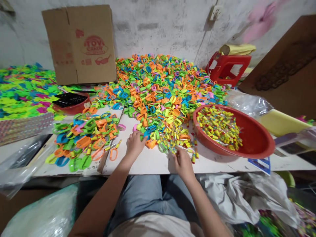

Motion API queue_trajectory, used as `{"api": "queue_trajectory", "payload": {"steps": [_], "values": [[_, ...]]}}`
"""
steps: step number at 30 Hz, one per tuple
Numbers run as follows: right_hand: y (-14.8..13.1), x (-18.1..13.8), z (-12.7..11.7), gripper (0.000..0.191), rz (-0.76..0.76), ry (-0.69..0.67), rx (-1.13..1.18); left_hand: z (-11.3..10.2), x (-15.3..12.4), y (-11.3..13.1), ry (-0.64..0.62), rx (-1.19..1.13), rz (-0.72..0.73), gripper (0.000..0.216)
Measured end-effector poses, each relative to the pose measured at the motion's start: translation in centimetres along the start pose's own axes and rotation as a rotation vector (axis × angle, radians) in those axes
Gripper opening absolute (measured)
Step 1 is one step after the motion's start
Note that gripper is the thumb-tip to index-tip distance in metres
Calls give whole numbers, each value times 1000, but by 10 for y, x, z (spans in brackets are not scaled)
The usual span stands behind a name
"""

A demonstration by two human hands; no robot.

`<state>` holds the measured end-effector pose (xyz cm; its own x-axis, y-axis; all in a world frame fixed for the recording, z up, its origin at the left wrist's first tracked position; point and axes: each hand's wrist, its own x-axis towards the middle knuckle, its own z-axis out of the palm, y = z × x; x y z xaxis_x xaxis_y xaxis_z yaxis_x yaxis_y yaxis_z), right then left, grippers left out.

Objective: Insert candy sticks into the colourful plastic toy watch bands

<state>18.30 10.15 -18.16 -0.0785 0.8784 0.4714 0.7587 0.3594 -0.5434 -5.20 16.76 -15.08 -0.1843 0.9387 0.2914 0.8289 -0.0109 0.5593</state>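
A big heap of small coloured plastic toy pieces (160, 89) covers the middle of the white table (153, 163). My left hand (134, 144) rests at the heap's near edge, fingers curled onto an orange piece (151, 143) and a blue one beside it. My right hand (182, 163) lies just right of it, fingers pinched on small yellow wrapped candies (184, 149) scattered at the heap's front. What exactly the fingers hold is too small to make out.
A red bowl (256, 138) with yellow candies stands at the right. A smaller pile of assembled pieces (84, 141) lies at the left. Behind are a cardboard box (80, 44), a red dish (71, 107), a red stool (228, 67) and plastic bags (244, 102).
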Motion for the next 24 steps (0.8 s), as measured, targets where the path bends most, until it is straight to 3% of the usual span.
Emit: {"api": "queue_trajectory", "payload": {"steps": [8, 14, 18, 24], "values": [[-28, -13, -4, 18, 156, -52, 476, -26, -31, -5, -65, -340, 6, 30], [-62, -4, -8, 23, 169, -84, 642, -48, -68, 18, -345, -893, -174, 47], [-72, 2, -10, 25, 160, -180, 741, -60, -84, 32, -487, -969, -293, 48], [-69, -4, -21, 28, 93, -395, 793, -67, -87, 34, -500, -1001, -388, 40]]}}
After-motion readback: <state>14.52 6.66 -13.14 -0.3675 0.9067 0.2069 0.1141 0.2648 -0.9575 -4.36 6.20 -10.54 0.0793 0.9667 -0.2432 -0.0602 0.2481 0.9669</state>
